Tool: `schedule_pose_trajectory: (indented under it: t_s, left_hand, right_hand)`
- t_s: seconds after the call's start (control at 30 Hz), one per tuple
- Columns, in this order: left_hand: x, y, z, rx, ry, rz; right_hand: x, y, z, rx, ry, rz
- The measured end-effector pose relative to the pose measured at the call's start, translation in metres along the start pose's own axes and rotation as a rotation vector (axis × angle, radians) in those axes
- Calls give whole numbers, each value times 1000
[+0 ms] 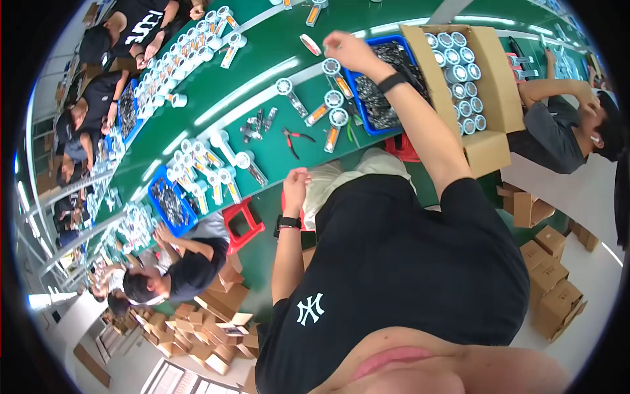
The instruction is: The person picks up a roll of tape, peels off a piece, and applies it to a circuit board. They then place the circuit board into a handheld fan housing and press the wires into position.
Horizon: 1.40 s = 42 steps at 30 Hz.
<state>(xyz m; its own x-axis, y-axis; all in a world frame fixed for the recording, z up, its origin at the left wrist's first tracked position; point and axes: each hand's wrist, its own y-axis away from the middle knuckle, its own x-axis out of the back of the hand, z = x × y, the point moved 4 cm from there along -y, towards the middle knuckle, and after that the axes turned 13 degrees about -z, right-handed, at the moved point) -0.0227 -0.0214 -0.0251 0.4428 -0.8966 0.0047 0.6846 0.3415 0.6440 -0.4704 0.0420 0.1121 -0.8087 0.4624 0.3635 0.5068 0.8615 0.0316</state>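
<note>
My right hand (350, 52) reaches over the green table beside the far left corner of a blue basket (353, 88) of black parts. Its fingers are bent together; what they hold, if anything, is too small to tell. Just left of it lies a flat oval white-and-red item (310, 44). Near the table's front edge, my left hand (296, 186) is raised above my lap, fingers curled in, their contents unclear. Between the hands lie white round-headed devices with orange-striped handles (333, 100). Red-handled pliers (296, 140) and small dark parts (259, 123) lie to their left.
An open cardboard box (430, 72) of round white pieces stands right of the basket. More devices (197, 164) and a second blue basket (184, 226) sit leftward. Co-workers (177, 272) work along the table; another person (564, 125) is at right. Red stools (244, 226) stand below.
</note>
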Motion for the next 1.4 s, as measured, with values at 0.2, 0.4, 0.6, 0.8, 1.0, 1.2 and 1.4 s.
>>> schedule_pose_trajectory:
  t_s: [0.2, 0.4, 0.6, 0.8, 1.0, 1.2, 1.4]
  left_hand:
    - [39, -46, 115, -114, -45, -227]
    - [90, -12, 183, -467, -384, -423]
    - [140, 2, 146, -694, -568, -496]
    - [190, 13, 158, -1030, -391, -106]
    - [194, 52, 163, -927, 164, -424]
    - [214, 84, 129, -1234, -54, -370]
    - [210, 104, 110, -1494, -670, 127]
  right_hand:
    - [-84, -130, 76, -231, 969, 153]
    - [-101, -171, 143, -379, 995, 29]
    - [-124, -151, 116, -162, 1157, -147]
    - [-231, -11, -65, 584, 753, 69]
    - [-344, 98, -169, 820, 997, 98]
    - [-366, 140, -197, 760, 455, 219]
    - [-392, 143, -221, 561, 459, 234]
